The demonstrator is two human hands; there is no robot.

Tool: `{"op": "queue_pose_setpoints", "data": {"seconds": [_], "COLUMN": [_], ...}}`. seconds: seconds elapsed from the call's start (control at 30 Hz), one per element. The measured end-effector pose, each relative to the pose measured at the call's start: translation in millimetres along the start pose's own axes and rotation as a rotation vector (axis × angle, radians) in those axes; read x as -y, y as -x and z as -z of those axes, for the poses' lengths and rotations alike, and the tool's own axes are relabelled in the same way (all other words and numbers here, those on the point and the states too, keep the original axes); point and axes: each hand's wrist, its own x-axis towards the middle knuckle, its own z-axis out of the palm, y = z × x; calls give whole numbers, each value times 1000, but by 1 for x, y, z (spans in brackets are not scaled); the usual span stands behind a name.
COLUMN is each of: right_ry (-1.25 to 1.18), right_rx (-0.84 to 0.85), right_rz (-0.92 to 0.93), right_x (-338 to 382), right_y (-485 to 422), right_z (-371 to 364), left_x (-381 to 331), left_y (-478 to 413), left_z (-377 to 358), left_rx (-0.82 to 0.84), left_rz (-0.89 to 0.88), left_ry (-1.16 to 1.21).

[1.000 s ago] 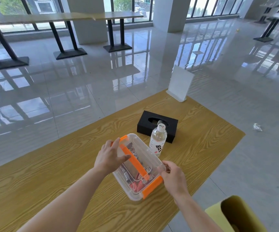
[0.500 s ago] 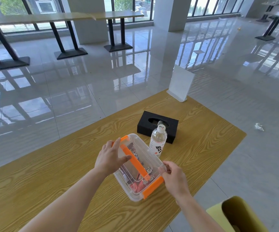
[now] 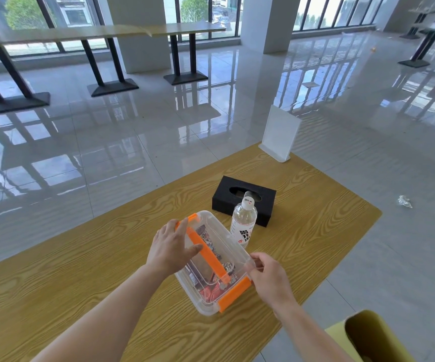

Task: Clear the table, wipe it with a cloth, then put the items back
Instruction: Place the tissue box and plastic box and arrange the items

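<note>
a: where's the clear storage box (image 3: 207,303) right now?
b: on the wooden surface (image 3: 80,278), near its right edge, just in front of the water bottle (image 3: 243,226). the black tissue box (image 3: 246,195) sits behind that. packets show through the lid.
a: and the hands?
b: the left hand (image 3: 170,248) lies on the lid's left side, fingers (image 3: 178,227) straight and a little spread, thumb reaching toward the orange handle (image 3: 206,253). the right hand (image 3: 270,278) pinches the lid's right rim between thumb and fingertips, just above the orange latch (image 3: 233,293) at the near end.
a: so this is the clearing stage?
b: my guess, yes. every item looks to be on the surface, the white sign holder (image 3: 279,137) at the far corner included, and no cloth is in view.
a: how would you lift it well?
b: a rim pinch is a weak hold for a loaded box. i'd check both latches are down, then either curl one hand round the handle or get both palms under the long sides. lift straight up and hold it level so the packets don't slide to one end.
a: anything to watch?
b: the bottle stands very close to the box's far right corner, so a swing that way could tip it. take the box off toward the near side, and mind the yellow chair (image 3: 367,338) there.
</note>
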Motion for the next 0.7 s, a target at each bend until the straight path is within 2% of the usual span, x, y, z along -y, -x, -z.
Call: {"op": "queue_pose_setpoints", "data": {"seconds": [0.43, 0.7], "right_ry": [19, 242], "right_rx": [26, -63], "right_rz": [26, 210], "right_x": [-3, 15], "right_y": [-7, -22], "right_z": [7, 36], "left_x": [-9, -28], "left_y": [2, 15], "left_z": [7, 33], "left_rx": [22, -50], "left_rz": [34, 17], "left_ry": [-13, -143]}}
